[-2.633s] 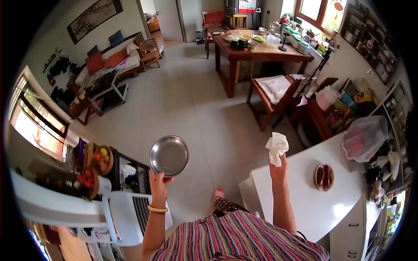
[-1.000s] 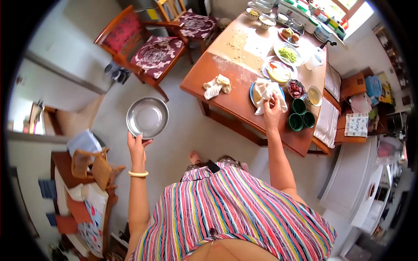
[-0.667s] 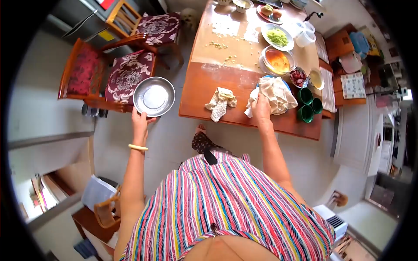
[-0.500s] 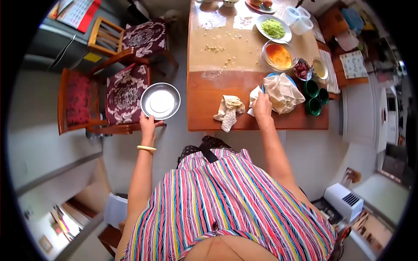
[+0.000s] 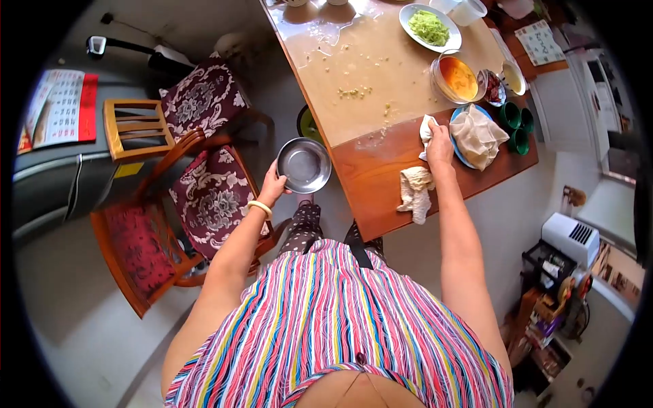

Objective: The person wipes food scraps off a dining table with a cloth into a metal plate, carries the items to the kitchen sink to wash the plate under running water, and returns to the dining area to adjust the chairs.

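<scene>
Fingers of my left hand (image 5: pixel 273 183) grip the rim of a round metal bowl (image 5: pixel 304 166), held beside the table's left edge. My right hand (image 5: pixel 440 146) is closed on a white tissue (image 5: pixel 427 133) over the wooden table (image 5: pixel 371 180). Just right of that hand, a beige cloth (image 5: pixel 479 136) covers most of a blue-rimmed plate (image 5: pixel 460 151). A crumpled cream rag (image 5: pixel 415 194) lies near the table's front edge, left of my right forearm. Small crumbs (image 5: pixel 354 92) are scattered over the brown table covering.
Farther back stand a glass bowl of orange liquid (image 5: pixel 458 78) and a plate of shredded greens (image 5: pixel 428 28). Green cups (image 5: pixel 519 141) stand at the table's right end. Chairs with patterned seats (image 5: pixel 216 194) are at the left, and a green bin (image 5: pixel 309 124) is beside the table.
The view has turned and moved along the table. My right hand, with the tissue, has come away from the beige cloth to its left. The metal bowl is now closer to the table's left edge.
</scene>
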Action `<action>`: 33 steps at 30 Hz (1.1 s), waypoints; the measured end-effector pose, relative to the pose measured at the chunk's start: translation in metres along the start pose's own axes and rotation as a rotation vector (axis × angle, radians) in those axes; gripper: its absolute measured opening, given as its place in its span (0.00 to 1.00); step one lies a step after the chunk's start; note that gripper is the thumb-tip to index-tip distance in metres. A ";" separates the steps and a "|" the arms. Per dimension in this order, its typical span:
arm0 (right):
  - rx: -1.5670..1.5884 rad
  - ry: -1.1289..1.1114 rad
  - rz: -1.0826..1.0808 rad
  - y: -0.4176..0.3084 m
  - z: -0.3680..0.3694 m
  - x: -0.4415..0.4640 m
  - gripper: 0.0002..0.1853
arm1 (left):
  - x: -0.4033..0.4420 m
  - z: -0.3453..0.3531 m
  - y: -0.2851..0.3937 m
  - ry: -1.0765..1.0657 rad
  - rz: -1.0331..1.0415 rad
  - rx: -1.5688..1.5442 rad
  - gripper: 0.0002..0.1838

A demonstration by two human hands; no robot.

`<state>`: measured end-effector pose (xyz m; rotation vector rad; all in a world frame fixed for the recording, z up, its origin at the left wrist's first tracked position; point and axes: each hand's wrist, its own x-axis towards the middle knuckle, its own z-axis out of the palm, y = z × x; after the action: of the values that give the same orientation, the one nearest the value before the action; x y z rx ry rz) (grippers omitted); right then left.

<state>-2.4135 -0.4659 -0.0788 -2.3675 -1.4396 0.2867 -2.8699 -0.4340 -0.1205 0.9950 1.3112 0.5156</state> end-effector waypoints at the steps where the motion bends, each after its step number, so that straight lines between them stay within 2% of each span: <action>1: -0.007 -0.005 0.029 -0.012 0.001 -0.008 0.16 | 0.004 -0.006 -0.001 -0.040 -0.016 0.000 0.37; 3: -0.006 0.012 0.066 -0.035 0.002 -0.014 0.17 | 0.010 -0.010 0.003 -0.066 0.052 0.006 0.37; 9: -0.027 0.088 0.110 -0.050 0.022 -0.022 0.16 | 0.028 -0.035 0.028 -0.163 0.025 0.076 0.36; 12: -0.057 0.063 0.136 -0.052 0.019 -0.022 0.17 | 0.041 -0.044 0.022 -0.106 0.061 0.047 0.35; 18: -0.013 0.061 0.106 -0.050 0.018 -0.023 0.18 | 0.073 -0.065 0.001 0.071 -0.046 0.256 0.35; 22: -0.067 0.151 0.133 -0.050 0.033 -0.025 0.20 | 0.098 -0.049 -0.008 0.024 -0.053 0.246 0.34; 27: -0.078 0.179 0.190 -0.071 0.033 -0.031 0.17 | 0.097 -0.032 -0.001 -0.083 -0.043 0.226 0.34; 33: -0.042 0.218 0.146 -0.067 0.038 -0.034 0.16 | 0.061 -0.040 0.004 -0.193 -0.072 0.148 0.34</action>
<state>-2.4973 -0.4606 -0.0877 -2.4544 -1.1869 0.0324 -2.8927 -0.3711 -0.1490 1.0870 1.2197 0.2636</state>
